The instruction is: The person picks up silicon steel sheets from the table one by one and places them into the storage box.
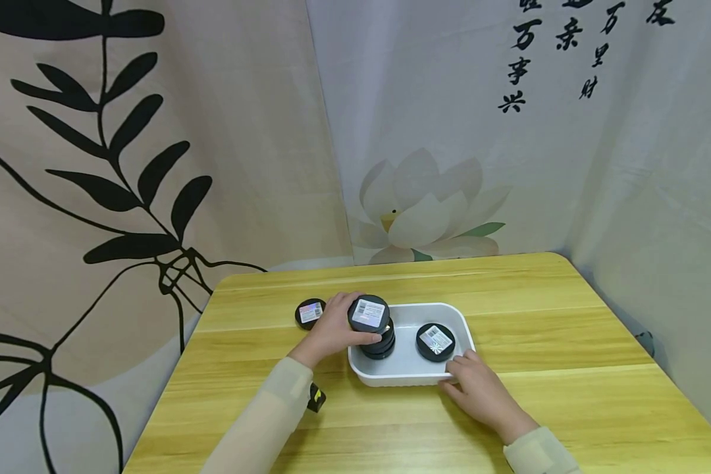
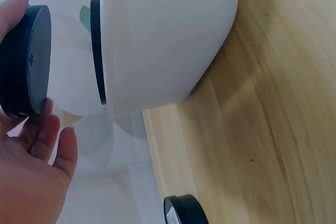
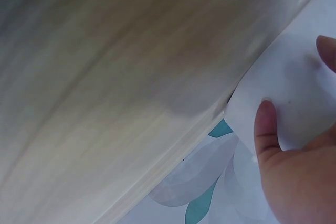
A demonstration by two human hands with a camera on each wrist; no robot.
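Note:
My left hand (image 1: 334, 332) grips a round black container (image 1: 368, 313) with a white label on top, thumb on the near side and fingers behind. It is held above a stack of similar black containers (image 1: 379, 347) in the left part of a white tray (image 1: 405, 375). In the left wrist view, the held container (image 2: 25, 61) shows its smooth underside, apart from the tray wall. Another labelled black container (image 1: 435, 342) lies flat in the tray's right part. My right hand (image 1: 480, 392) holds the tray's front right corner; in the right wrist view its thumb (image 3: 266, 124) lies against the outer wall.
One more labelled black container (image 1: 311, 314) lies on the wooden table (image 1: 539, 316), left of the tray and behind my left hand. A small black and yellow item (image 1: 316, 398) shows beside the left wrist. Printed curtains (image 1: 261, 131) hang behind the table's far edge.

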